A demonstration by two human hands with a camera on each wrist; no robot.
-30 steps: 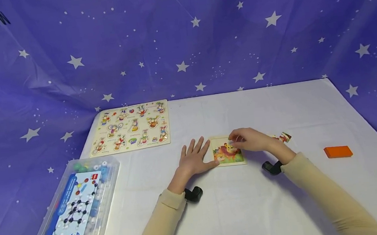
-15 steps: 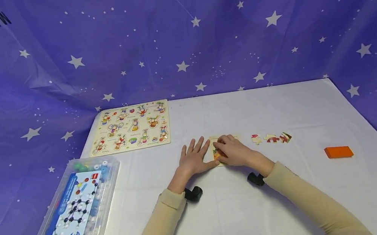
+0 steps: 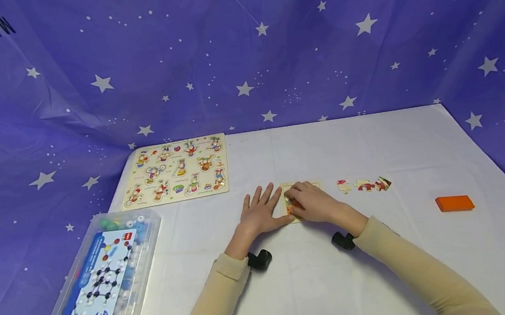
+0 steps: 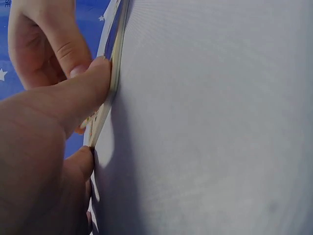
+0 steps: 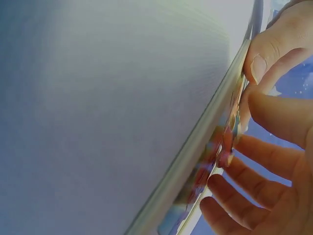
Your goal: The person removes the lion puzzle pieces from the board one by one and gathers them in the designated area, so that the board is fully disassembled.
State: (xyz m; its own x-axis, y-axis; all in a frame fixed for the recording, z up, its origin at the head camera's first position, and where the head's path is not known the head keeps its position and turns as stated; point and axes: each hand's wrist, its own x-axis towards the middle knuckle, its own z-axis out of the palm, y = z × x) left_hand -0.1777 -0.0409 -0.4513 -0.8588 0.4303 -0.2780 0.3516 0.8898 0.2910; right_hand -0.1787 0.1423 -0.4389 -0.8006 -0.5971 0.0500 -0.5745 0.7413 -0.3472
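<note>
A small jigsaw puzzle in a wooden frame (image 3: 301, 184) lies on the table, its picture mostly covered by my right hand (image 3: 314, 203). The fingers of that hand are bent over the picture and pinch a puzzle piece (image 5: 227, 157), which stands slightly proud of the board in the right wrist view. My left hand (image 3: 260, 216) lies spread at the frame's left side. Its thumb (image 4: 93, 81) presses on the frame's near edge. To the right of the frame lie a loose piece (image 3: 344, 186), a red and cream piece (image 3: 365, 185) and a darker piece (image 3: 383, 184).
A peg puzzle board (image 3: 174, 172) with cartoon figures lies at the back left. Nearer on the left stands a clear plastic case (image 3: 145, 259) of molecule model parts. An orange block (image 3: 455, 203) is at the right. Purple star-printed cloth (image 3: 244, 67) hangs behind the table (image 3: 310, 284).
My right hand has moved left and down over the puzzle, uncovering the loose pieces on the right. During the last half second it has barely shifted. The left hand has stayed in place.
</note>
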